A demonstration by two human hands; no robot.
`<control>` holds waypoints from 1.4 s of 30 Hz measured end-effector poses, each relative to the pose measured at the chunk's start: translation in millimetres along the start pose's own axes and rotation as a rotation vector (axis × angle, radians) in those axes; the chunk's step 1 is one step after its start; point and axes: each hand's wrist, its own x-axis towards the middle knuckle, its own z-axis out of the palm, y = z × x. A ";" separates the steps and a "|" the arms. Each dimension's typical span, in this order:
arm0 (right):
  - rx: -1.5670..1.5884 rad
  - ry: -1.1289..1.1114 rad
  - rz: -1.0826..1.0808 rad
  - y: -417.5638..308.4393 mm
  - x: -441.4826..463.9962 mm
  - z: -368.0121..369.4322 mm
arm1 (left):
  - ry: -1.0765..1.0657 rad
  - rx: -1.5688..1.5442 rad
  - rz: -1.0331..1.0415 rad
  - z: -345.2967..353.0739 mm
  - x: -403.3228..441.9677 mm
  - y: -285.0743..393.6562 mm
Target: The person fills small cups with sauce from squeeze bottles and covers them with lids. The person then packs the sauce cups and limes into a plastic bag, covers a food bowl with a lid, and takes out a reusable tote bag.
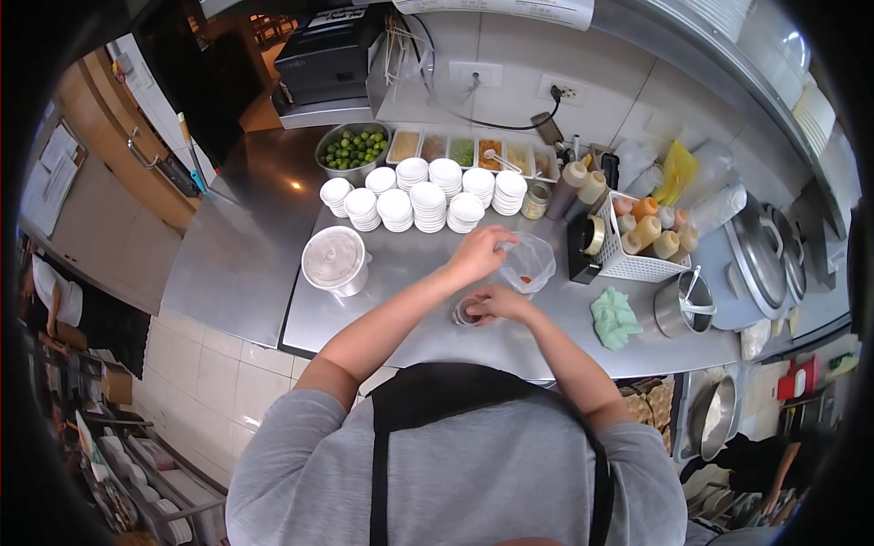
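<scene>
My left hand [481,254] reaches over the steel counter, its fingers closed at the rim of a clear plastic bag [537,261]. A small orange-red bit shows inside the bag. Closer to my body, my right hand [501,303] is closed around a small clear plastic cup [463,312] that has something dark in it. The cup is just above or on the counter; I cannot tell which. To the left of my forearm stands a large white tub [335,259] with a translucent lid.
Stacks of small white dishes [428,197] line the back, near a bowl of green limes [353,148] and topping containers [462,151]. On the right are a white basket [628,259] of sauce bottles, a green cloth [615,318] and a steel pot [672,305]. Other people stand at both sides.
</scene>
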 end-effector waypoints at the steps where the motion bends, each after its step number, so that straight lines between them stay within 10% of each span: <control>1: 0.066 -0.055 -0.045 -24.2 -27.5 3.5 | -0.003 -0.002 0.018 -0.6 -0.9 -5.5; 15: -0.530 0.633 -0.258 -58.2 -59.2 -73.1 | -0.073 0.006 -0.082 16.9 6.2 5.0; 18: -0.831 0.591 0.040 -53.9 -32.4 -62.5 | -0.088 0.000 -0.103 23.8 9.9 15.8; 25: -0.663 0.917 -0.199 94.5 76.5 -113.3 | -0.059 -0.004 -0.027 45.8 12.4 16.1; 42: -0.888 0.550 -0.167 -54.2 -12.0 -57.1 | -0.010 0.081 -0.022 51.4 15.7 -0.1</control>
